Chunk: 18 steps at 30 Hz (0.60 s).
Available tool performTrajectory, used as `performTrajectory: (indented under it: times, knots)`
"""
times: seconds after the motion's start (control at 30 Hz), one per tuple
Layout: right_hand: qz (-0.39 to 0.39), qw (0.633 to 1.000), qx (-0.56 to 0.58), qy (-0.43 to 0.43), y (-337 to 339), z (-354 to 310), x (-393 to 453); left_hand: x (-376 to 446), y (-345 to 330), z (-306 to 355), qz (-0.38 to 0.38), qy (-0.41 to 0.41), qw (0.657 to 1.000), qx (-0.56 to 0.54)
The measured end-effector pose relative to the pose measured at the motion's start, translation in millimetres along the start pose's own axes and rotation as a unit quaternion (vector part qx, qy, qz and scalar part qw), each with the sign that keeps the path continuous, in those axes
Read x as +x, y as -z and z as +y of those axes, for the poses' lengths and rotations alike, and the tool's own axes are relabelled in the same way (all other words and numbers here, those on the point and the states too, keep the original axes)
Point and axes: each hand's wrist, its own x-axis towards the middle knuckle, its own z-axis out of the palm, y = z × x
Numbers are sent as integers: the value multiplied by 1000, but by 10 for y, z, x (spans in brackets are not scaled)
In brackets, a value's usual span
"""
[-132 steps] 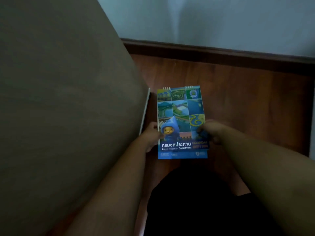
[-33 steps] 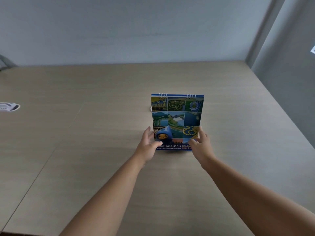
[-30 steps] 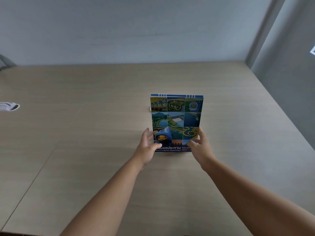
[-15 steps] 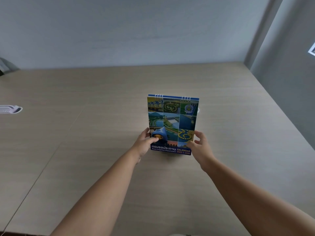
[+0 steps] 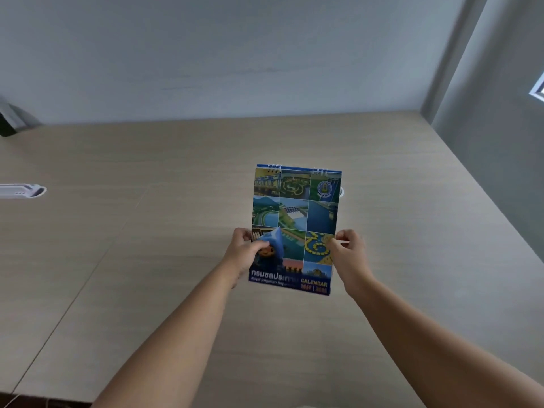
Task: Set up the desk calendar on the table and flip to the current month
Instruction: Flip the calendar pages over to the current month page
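The desk calendar (image 5: 295,213) is a tall spiral-bound booklet with a blue cover of photo tiles and a cartoon mascot. It is upright over the light wooden table (image 5: 176,237), cover facing me, held up off the surface. My left hand (image 5: 244,251) grips its lower left edge, thumb across the mascot. My right hand (image 5: 347,251) pinches the lower right edge. The pages behind the cover are hidden.
A white flat object (image 5: 22,191) lies at the table's far left edge. A dark object (image 5: 11,119) sits in the back left corner. Grey walls close the table at the back and right. A small white thing (image 5: 341,192) peeks out behind the calendar.
The calendar stood with its foot on the table a second ago. Both hands have since lifted it and drawn it toward me, sliding higher along its side edges.
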Motion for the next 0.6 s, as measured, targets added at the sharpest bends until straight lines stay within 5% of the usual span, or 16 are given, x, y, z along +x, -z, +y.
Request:
performTrajectory:
  times: [0.13, 0.23, 0.43, 0.6]
  knots:
    - [-79, 988, 131, 14, 178, -281, -67, -128, 244, 94, -51, -5, 991, -124]
    - [-153, 966, 196, 69, 320, -697, -169, -110, 421, 232, -16, -27, 967, -252]
    - [-208, 931, 287, 84, 348, -1645, -88, 149, 219, 660, -29, -64, 996, -62]
    - [-186, 945, 244, 113, 212, -2039, 246, 281, 79, 789, -19, -72, 997, 1]
